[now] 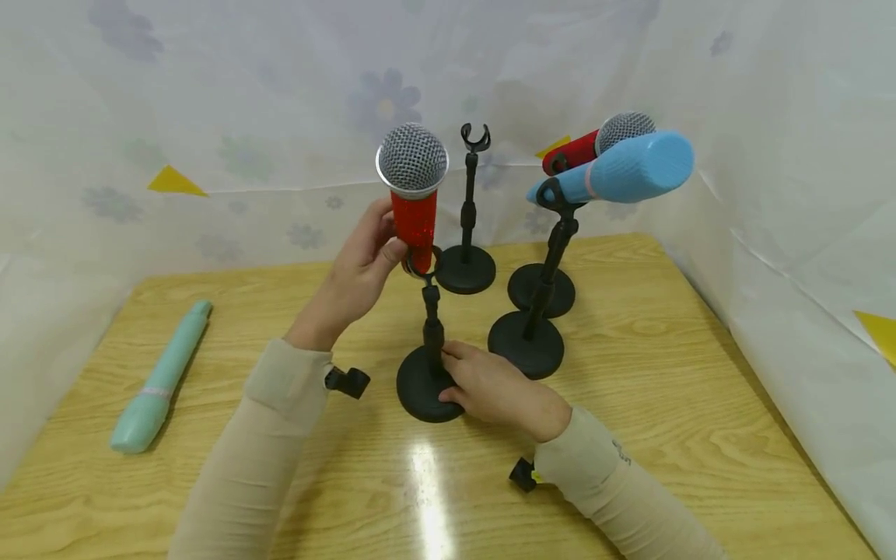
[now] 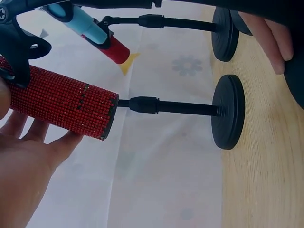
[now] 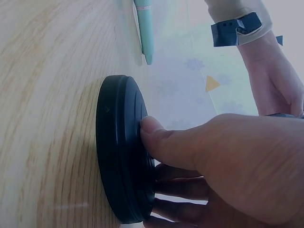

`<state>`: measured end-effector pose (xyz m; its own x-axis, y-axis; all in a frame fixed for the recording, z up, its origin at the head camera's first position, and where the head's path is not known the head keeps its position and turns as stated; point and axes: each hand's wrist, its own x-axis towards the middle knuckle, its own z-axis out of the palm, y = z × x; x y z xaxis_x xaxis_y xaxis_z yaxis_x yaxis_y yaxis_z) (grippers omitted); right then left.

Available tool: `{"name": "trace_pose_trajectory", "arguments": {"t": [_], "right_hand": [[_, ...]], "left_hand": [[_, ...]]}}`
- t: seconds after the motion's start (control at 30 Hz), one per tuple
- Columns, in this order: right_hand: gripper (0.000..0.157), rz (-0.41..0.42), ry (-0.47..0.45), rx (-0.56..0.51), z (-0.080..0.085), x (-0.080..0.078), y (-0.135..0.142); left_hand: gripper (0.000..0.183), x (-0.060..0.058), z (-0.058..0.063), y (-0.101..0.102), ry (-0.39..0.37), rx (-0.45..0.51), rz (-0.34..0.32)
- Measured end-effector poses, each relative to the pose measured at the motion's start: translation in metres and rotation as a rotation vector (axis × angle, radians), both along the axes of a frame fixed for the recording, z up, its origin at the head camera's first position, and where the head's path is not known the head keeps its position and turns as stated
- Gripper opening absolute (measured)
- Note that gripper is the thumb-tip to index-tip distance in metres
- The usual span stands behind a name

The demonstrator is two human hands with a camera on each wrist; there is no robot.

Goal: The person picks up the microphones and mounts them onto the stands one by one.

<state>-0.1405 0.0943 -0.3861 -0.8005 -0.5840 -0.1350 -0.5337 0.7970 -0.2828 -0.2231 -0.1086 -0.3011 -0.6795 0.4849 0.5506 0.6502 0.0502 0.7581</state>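
Observation:
A red, rhinestone-covered microphone (image 1: pixel 414 222) with a silver mesh head leans in the clip of the front black microphone stand (image 1: pixel 432 334). My left hand (image 1: pixel 357 272) holds its red body, thumb on the near side; in the left wrist view the fingers (image 2: pixel 61 145) lie along the studded handle (image 2: pixel 71 102), beside the black clip (image 2: pixel 23 52). Low down, my right hand (image 1: pixel 493 389) grips the same stand at its round base (image 3: pixel 121 152). Its thumb (image 3: pixel 159 137) presses the base's top, and the other fingers reach around near the post, partly hidden.
Behind, another black stand (image 1: pixel 467 210) has a bare clip. To the right, a blue microphone (image 1: pixel 630 171) rests on one stand (image 1: pixel 542 295) and a red microphone (image 1: pixel 577 152) on another. A teal microphone (image 1: pixel 161 381) lies on the wooden table (image 1: pixel 665 435) at left.

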Motion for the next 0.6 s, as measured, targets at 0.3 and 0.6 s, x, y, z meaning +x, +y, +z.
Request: {"name": "trace_pose_trajectory", "arguments": {"t": [0.3, 0.6], "right_hand": [[0.058, 0.000, 0.002, -0.006, 0.0003, 0.0020, -0.0019], [0.058, 0.011, 0.021, -0.006, -0.0002, 0.0021, -0.0032]], "left_hand": [[0.048, -0.0031, -0.0078, -0.0036, -0.109, -0.003, -0.007], [0.050, -0.0041, -0.0077, -0.0050, -0.111, -0.057, 0.002]]}}
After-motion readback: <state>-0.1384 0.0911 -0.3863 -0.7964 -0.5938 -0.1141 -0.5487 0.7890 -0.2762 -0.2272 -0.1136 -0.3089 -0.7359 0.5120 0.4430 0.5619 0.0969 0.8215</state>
